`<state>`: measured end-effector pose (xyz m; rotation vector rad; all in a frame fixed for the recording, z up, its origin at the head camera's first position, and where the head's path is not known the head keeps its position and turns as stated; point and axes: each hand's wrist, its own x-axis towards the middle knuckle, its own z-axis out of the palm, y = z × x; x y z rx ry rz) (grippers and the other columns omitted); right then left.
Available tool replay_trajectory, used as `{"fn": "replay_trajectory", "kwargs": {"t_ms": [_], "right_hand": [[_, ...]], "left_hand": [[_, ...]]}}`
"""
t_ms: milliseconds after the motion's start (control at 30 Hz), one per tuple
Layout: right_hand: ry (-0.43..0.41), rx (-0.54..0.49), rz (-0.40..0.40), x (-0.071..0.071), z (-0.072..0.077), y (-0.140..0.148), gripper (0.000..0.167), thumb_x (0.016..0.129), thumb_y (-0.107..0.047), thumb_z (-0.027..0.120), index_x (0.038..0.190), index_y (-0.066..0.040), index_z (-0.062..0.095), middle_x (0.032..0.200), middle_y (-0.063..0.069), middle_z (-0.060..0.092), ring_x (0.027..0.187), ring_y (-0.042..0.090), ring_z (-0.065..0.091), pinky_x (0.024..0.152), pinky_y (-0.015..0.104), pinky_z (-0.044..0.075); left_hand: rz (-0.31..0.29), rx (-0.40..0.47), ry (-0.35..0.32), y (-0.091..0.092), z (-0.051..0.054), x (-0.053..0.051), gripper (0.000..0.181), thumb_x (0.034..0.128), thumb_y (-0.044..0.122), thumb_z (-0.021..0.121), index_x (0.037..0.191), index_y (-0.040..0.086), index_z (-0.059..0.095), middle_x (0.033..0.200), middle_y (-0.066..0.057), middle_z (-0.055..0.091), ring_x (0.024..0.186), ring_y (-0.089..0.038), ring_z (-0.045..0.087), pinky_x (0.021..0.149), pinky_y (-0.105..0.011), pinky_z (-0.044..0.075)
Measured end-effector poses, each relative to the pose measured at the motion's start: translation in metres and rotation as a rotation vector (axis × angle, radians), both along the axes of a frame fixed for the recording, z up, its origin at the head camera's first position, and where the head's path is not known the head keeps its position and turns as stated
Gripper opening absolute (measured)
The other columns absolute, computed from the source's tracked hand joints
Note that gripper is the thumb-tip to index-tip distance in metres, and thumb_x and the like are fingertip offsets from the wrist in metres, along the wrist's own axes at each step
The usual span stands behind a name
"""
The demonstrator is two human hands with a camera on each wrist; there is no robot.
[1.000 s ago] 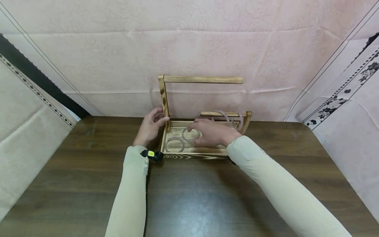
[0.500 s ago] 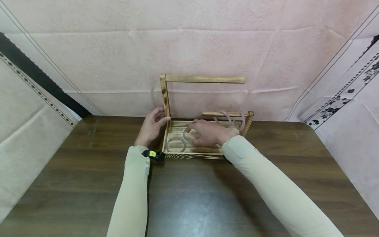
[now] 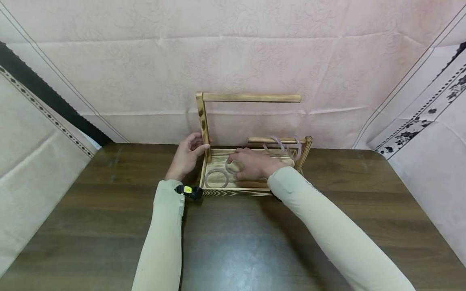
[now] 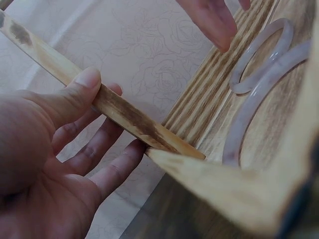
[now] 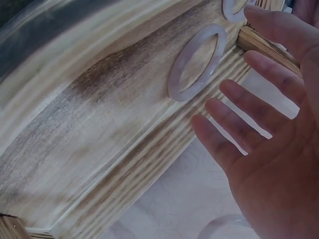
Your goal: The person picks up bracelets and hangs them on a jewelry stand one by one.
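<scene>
Glossy brown wooden table (image 3: 225, 238) before pale, creased rose-patterned cloth (image 3: 247, 60).

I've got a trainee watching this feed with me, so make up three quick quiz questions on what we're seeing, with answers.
1. How many bangles show lying in the tray?
2. True or false: bangles are hanging from the upper bar.
3. The left hand is pinching:
A) a bangle
B) the left post
C) the right post

Key:
1. Two.
2. False; the hanging ones are on the lower bar.
3. B.
</scene>
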<state>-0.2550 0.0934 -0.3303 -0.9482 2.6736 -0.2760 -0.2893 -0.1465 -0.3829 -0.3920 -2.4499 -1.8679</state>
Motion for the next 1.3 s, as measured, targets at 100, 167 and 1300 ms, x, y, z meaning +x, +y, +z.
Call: {"fn": "replay_trajectory", "kwargs": {"t_ms": [100, 167, 1300], "right_hand": [[0.018, 0.023, -0.001, -0.001, -0.001, -0.001, 0.052, 0.093, -0.030, 0.074, 0.141, -0.019, 0.058, 0.148, 0.006, 0.051, 0.140, 0.028, 0.046, 0.114, 0.051, 0.040], [0.022, 0.033, 0.006, -0.002, -0.002, -0.003, 0.052, 0.093, -0.030, 0.074, 0.141, -0.018, 0.058, 0.148, 0.006, 0.051, 0.139, 0.028, 0.046, 0.115, 0.050, 0.040], [0.030, 0.066, -0.027, -0.010, -0.013, -0.015, 0.042, 0.093, -0.015, 0.072, 0.134, -0.019, 0.062, 0.151, 0.006, 0.049, 0.143, 0.032, 0.039, 0.118, 0.045, 0.037]], "left_hand": [[-0.004, 0.002, 0.000, 0.000, 0.000, 0.000, 0.037, 0.1027, 0.006, 0.058, 0.137, -0.006, 0.053, 0.137, -0.027, 0.062, 0.124, -0.033, 0.059, 0.107, -0.046, 0.048], [-0.004, 0.003, 0.004, 0.001, 0.000, 0.000, 0.037, 0.1027, 0.008, 0.059, 0.137, -0.005, 0.053, 0.137, -0.026, 0.063, 0.123, -0.032, 0.060, 0.109, -0.049, 0.047], [-0.003, 0.013, 0.022, 0.000, -0.002, 0.001, 0.033, 0.1012, 0.013, 0.063, 0.132, 0.004, 0.058, 0.134, -0.021, 0.066, 0.120, -0.026, 0.063, 0.100, -0.031, 0.051]]}}
